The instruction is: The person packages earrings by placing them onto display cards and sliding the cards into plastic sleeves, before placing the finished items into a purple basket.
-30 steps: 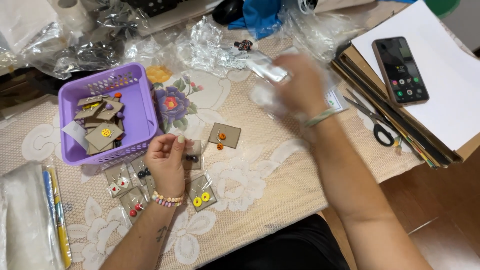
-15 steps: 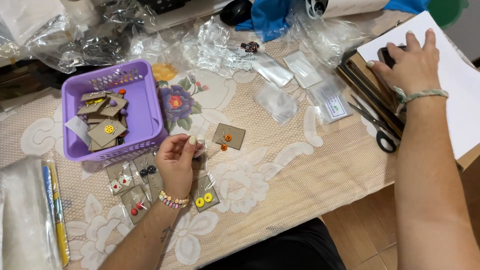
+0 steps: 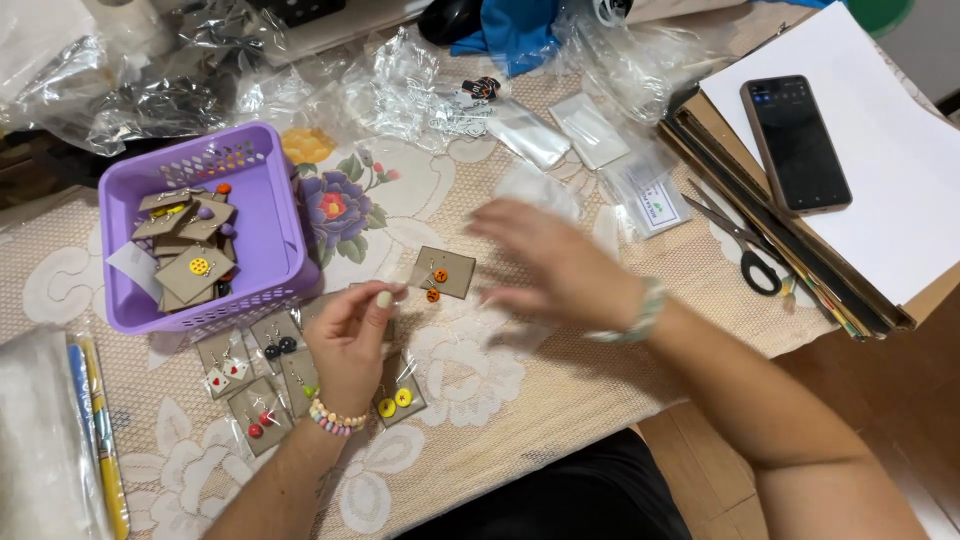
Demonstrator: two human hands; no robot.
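**Pinching at a card edge, centre frame**

Left hand (image 3: 350, 345): thumb and forefinger pinched narrow at the corner of a brown earring card (image 3: 380, 300) lying mostly under the fingers; what sits on that card cannot be made out. Beaded bracelet at the wrist.

Right hand (image 3: 555, 265): blurred, fingers spread and flat, holding nothing, just right of a second brown card with orange earrings (image 3: 443, 272), centre of frame. Whether it touches the cloth cannot be told.

Around the left hand, lower centre: more brown square cards on the lace tablecloth (image 3: 500, 390), one with yellow discs (image 3: 398, 395), one with red studs (image 3: 258, 418), one with dark beads (image 3: 275, 335).

Left of centre: purple plastic basket (image 3: 275, 215), rectangular, holding a loose heap of similar cards.

Upper centre: small clear flat bags (image 3: 590, 130), one with a white rectangular label (image 3: 655, 205); print too small to tell. Crumpled clear plastic across upper left.

Upper right: dark phone (image 3: 795, 145) on white sheet (image 3: 900, 190), over stacked brown boards. Black-handled scissors (image 3: 745, 250) beside them.

Lower left edge: yellow and blue pens (image 3: 100, 440), cut off.
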